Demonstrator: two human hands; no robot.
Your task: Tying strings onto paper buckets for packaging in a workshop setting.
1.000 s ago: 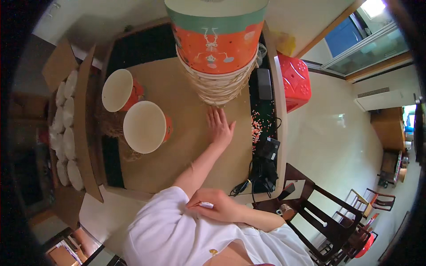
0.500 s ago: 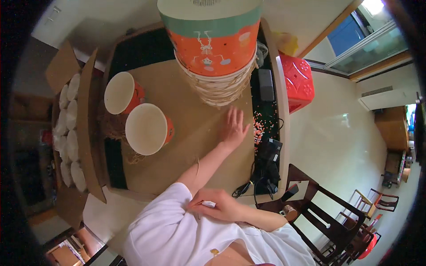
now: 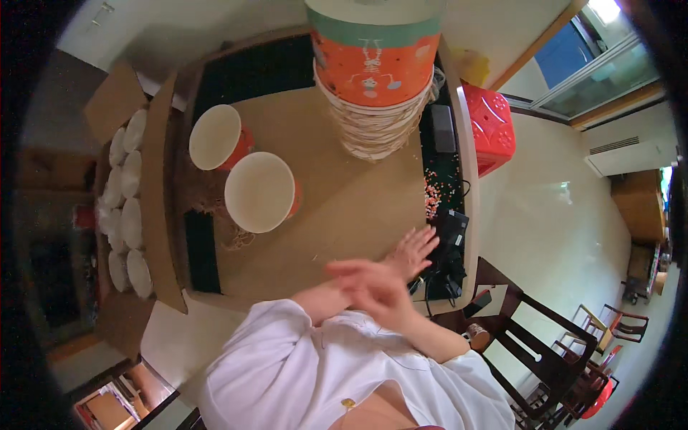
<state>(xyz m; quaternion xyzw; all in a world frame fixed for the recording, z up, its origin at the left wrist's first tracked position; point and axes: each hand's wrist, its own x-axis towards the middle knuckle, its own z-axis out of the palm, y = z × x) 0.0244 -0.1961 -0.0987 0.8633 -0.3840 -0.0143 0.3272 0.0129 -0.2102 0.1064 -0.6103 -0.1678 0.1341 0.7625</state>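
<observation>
Both hands are empty with fingers spread: left hand near the table's right edge, right hand over its near edge. Two open paper buckets stand at the left, the tall bucket stack at the far edge, bare middle between.

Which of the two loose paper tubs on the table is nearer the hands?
The lower tub, closer to the person and the hands. The other tub sits farther back and left, toward the box of lids.
</observation>
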